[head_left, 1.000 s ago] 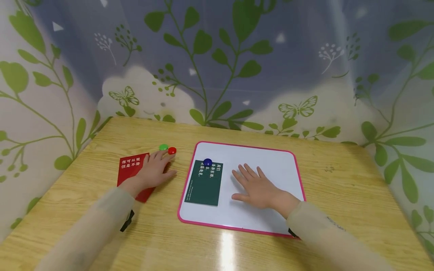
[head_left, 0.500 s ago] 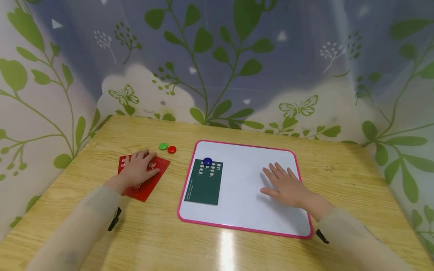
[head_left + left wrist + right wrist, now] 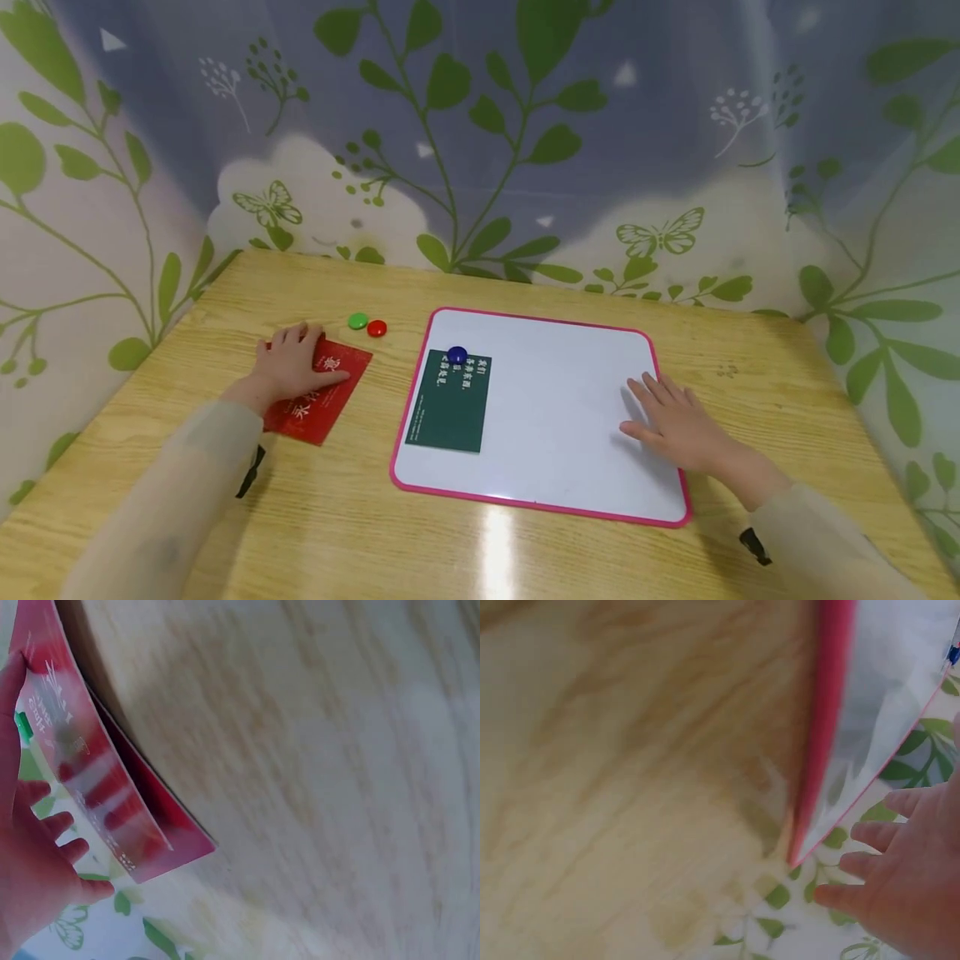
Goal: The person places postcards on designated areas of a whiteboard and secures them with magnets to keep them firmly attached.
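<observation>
My left hand lies on a red card on the left of the wooden table. Its thumb is on the card's face and its fingers curl at the far edge. In the left wrist view the red card stands tilted up off the wood beside the left hand. My right hand rests flat with spread fingers on the right edge of a pink-framed whiteboard. A dark green card is pinned to the board by a blue magnet. The right wrist view shows the board's pink rim and the right hand.
A green magnet and a red magnet lie side by side on the table just beyond the red card. A curtain with a leaf print closes off the table on the back and both sides.
My left hand drew back from the two magnets and turned the red card under it. My right hand slid from the board's middle to its right edge.
</observation>
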Available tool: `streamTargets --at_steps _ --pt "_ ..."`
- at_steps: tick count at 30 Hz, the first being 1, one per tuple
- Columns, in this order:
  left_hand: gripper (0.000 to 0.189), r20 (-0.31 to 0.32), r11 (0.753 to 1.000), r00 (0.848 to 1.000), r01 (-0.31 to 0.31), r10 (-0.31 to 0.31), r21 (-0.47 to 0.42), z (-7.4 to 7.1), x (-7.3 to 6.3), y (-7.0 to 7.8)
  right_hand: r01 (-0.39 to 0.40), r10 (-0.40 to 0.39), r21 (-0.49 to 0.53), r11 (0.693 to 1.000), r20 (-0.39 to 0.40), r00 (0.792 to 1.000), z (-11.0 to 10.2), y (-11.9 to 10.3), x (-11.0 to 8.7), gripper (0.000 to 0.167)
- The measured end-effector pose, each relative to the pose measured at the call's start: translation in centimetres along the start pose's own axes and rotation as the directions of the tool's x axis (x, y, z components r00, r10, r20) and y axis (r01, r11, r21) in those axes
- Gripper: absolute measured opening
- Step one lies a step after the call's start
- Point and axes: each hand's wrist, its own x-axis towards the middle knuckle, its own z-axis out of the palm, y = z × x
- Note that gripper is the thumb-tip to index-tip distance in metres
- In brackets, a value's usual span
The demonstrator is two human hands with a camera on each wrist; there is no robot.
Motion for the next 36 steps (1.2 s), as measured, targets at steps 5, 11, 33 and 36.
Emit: streamTargets --at_steps 5,11,33,36 --pt "0.089 0.001 1.000 1.000 0.006 -0.006 0.000 -0.1 -0.1 -0.1 -0.062 0.062 0.014 0.998 0.026 0.998 0.4 1.5 -0.5 0.080" --pt "0.084 -0.025 1.000 1.000 0.008 -0.009 -0.029 0.0 -0.3 -0.1 -0.074 0.075 -0.015 0.997 0.045 0.996 1.1 2.5 -0.8 0.085" --pt "0.099 -0.006 0.997 0.997 0.073 -0.073 0.006 0.7 0.4 0.5 -0.089 0.089 -0.017 0.996 0.053 0.995 1.5 2.5 -0.6 0.087" --pt "0.097 -0.017 0.997 0.997 0.072 -0.072 -0.020 0.7 0.4 0.5 -0.091 0.092 -0.015 0.996 0.054 0.994 1.4 2.4 -0.6 0.087"
